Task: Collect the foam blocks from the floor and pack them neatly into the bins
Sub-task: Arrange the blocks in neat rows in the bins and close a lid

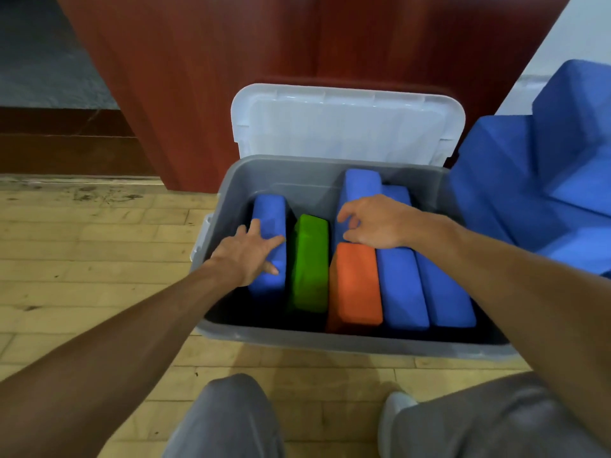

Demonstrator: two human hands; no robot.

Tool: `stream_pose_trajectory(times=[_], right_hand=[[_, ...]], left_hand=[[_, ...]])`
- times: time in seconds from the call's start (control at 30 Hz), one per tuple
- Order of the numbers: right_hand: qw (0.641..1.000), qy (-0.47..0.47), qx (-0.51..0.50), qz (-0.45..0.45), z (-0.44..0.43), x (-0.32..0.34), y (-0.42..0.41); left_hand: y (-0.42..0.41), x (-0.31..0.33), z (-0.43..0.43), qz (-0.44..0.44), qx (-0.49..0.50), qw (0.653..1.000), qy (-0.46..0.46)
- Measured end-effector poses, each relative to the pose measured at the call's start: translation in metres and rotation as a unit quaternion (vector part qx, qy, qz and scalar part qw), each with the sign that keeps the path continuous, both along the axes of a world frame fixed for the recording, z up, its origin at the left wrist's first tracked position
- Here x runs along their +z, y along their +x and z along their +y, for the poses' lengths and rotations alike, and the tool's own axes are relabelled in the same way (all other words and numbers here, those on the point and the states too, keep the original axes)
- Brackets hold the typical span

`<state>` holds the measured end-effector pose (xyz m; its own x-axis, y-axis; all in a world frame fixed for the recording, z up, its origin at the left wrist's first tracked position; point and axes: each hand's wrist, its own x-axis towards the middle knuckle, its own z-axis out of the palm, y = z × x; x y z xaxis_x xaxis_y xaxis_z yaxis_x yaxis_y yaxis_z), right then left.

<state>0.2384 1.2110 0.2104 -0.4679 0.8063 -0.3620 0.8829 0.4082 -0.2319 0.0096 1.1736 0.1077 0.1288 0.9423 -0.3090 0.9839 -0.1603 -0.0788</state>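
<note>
Worn wooden floor [82,259] runs off at nine o'clock, with a red-brown panel [231,61] behind at twelve. Our left grip [246,256] lies wide and flat on the leftmost blue foam block [269,209], probably pressing it toward the wall of the grey bin [297,338] to free room. A green foam block [309,269] and an orange foam block [355,285] stand on edge mid-bin. Our right grip [377,223] curls over the tall blue block [360,183]; we cannot tell whether it holds anything. A pile of blue foam blocks [529,180] waits at three o'clock.
</note>
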Motion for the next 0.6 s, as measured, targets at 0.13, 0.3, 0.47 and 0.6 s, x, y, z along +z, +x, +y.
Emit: stream_pose_trajectory(times=[0.13,0.3,0.47,0.6], right_hand=[[1.000,0.012,0.019,0.008,-0.002,0.005,-0.006],[0.999,0.009,0.044,0.008,-0.010,0.007,-0.007],[0.999,-0.004,0.032,0.014,-0.011,0.006,0.000],[0.999,-0.011,0.029,0.022,-0.011,0.004,-0.002]], left_hand=[[-0.007,-0.019,-0.008,-0.083,0.066,0.994,-0.023],[0.009,-0.031,-0.013,-0.190,0.168,0.964,-0.080],[0.020,-0.016,-0.017,-0.216,0.215,0.952,-0.023],[0.026,0.013,-0.015,-0.194,0.205,0.957,0.070]])
